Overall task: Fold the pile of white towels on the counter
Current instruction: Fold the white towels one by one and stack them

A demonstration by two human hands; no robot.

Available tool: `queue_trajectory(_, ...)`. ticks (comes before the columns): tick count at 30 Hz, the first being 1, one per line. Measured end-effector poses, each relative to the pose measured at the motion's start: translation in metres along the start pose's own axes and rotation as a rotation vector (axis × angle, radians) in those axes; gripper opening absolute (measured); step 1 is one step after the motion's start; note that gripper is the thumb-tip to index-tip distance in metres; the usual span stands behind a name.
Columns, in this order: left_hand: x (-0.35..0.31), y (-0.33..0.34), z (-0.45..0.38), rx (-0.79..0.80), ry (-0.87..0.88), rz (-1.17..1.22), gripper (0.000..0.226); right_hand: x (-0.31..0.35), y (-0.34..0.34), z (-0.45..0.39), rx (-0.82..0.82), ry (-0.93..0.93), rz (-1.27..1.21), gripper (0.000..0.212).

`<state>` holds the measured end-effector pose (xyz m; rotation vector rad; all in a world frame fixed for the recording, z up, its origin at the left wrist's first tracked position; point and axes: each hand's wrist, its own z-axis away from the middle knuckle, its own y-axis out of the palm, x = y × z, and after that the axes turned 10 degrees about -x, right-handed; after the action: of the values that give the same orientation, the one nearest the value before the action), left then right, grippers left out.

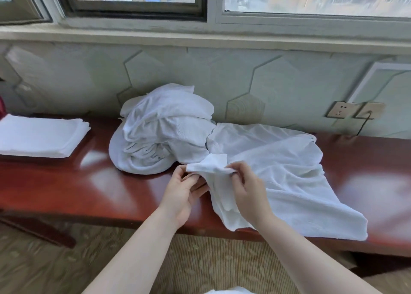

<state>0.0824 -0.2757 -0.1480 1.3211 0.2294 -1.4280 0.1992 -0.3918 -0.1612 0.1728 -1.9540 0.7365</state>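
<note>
Left hand (184, 189) and right hand (246, 189) pinch one corner of a loose towel (278, 167) at frame center. Its long axis runs toward the lower right, beside the pile (162, 129) on the counter (66, 182).

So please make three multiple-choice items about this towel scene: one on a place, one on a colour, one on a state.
1. Where does the folded stack lie?
A. At the counter's left end
B. On the windowsill
C. On the floor

2. What colour is the counter?
A. Grey
B. Reddish brown
C. Green

3. What are the hands doing?
A. Both rest flat on the counter
B. Both pinch a towel's edge
C. Only one touches cloth

Key:
1 A: the folded stack lies left of the unfolded pile.
2 B: the counter is glossy reddish brown.
3 B: the left hand and right hand pinch the spread towel.
</note>
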Motion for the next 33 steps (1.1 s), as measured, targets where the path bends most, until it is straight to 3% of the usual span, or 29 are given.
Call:
queue_trajectory(2, -0.004, -0.001, -0.002, 0.010, -0.008, 0.012, 0.024, -0.002, -0.003, -0.004, -0.027, 0.137, -0.062, 0.028)
queue_trajectory(5, -0.003, -0.002, -0.002, 0.034, -0.020, -0.002, 0.023, 0.005, 0.004, -0.005, 0.157, 0.216, -0.127, 0.026)
queue_trajectory(12, -0.012, -0.007, -0.008, 0.065, -0.075, 0.057, 0.018, 0.017, 0.026, -0.001, 0.118, -0.097, 0.102, 0.031)
queue_trajectory(18, -0.019, -0.015, -0.014, 0.094, -0.126, 0.065, 0.021, 0.011, 0.033, -0.004, 0.107, -0.108, -0.177, 0.023)
queue_trajectory(22, -0.024, -0.010, -0.017, 0.103, -0.178, 0.051, 0.007, 0.011, 0.039, 0.003, 0.075, -0.133, -0.281, 0.029)
queue_trajectory(25, -0.019, -0.001, -0.013, 0.050, -0.253, 0.079, 0.027, 0.009, 0.051, 0.008, 0.046, -0.077, -0.272, 0.037)
queue_trajectory(28, -0.013, 0.008, -0.008, 0.107, -0.318, 0.194, 0.071, 0.006, 0.056, 0.005, -0.023, -0.071, -0.201, 0.039)
queue_trajectory(29, -0.011, 0.012, -0.007, 0.116, -0.292, 0.151, 0.076, 0.006, 0.056, 0.004, -0.033, -0.090, -0.177, 0.040)
queue_trajectory(33, 0.010, 0.023, -0.007, -0.069, -0.193, -0.114, 0.045, 0.008, 0.058, 0.015, -0.018, -0.020, -0.126, 0.050)
